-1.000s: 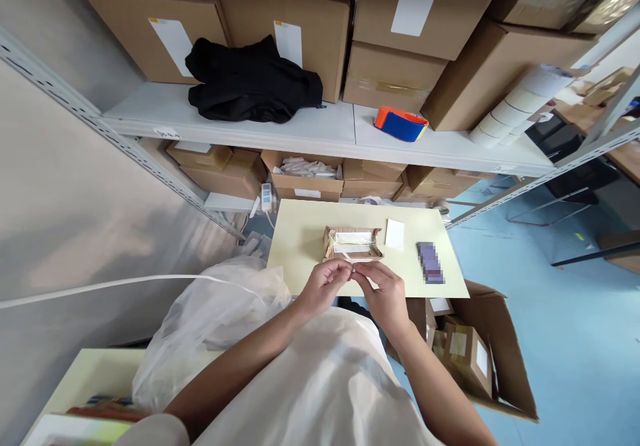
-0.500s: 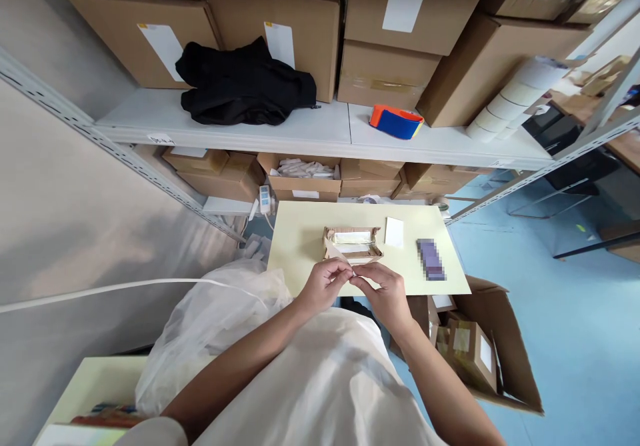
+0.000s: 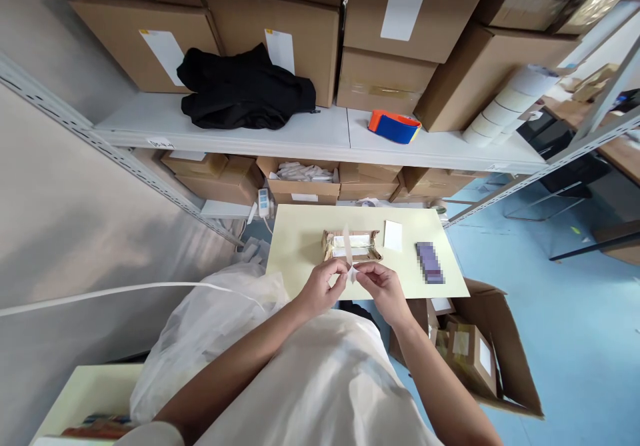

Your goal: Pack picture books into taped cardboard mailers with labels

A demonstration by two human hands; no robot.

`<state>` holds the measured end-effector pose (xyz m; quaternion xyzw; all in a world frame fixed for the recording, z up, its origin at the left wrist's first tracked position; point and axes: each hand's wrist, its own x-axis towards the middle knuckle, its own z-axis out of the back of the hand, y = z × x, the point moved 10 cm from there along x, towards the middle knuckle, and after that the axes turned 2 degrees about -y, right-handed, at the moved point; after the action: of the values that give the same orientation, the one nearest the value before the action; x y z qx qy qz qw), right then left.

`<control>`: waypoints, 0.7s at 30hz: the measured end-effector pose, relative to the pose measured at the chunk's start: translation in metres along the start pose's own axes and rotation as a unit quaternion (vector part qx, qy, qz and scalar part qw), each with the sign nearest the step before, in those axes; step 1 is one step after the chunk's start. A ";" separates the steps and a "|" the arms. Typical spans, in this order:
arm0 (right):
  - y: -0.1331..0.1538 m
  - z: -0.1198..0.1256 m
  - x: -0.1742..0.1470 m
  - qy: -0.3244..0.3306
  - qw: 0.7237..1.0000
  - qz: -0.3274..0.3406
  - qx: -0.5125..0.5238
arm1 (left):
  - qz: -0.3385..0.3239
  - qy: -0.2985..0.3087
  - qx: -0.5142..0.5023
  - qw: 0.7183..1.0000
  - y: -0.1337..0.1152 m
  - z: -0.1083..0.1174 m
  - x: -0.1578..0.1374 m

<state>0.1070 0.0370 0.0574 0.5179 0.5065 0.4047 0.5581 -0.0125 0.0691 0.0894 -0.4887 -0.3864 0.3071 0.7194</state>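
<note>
My left hand (image 3: 323, 283) and my right hand (image 3: 383, 286) meet above the front edge of the small pale yellow table (image 3: 297, 233). Between their fingertips they pinch a thin whitish strip (image 3: 347, 246), paper or tape; I cannot tell which. One end stands up over an open cardboard box (image 3: 327, 237), and a pale flap of it hangs between the fingers. Clear plastic or tape shines on whitish contents in the box. To its right lie a white card (image 3: 393, 235) and a purple, pixelated flat item (image 3: 430, 263).
A shelf (image 3: 310, 136) behind the table bears cardboard boxes (image 3: 390, 76), a black garment (image 3: 245, 89), an orange and blue band (image 3: 395, 127) and label rolls (image 3: 510, 103). An open carton (image 3: 515, 359) stands on the floor at right. Translucent plastic (image 3: 200, 333) bulges at left.
The strip has swung from a leftward slant to nearly upright, and a pale flap now shows between my fingertips. My hands have drawn slightly apart.
</note>
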 end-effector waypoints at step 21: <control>-0.004 0.032 0.019 -0.018 0.997 -0.057 0.051 | 0.184 -0.063 -0.114 0.974 0.051 0.040 0.005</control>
<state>0.1407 0.0493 0.0492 0.5229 0.5449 0.3368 0.5623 -0.0476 0.1086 0.0520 -0.6099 -0.3664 0.4187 0.5643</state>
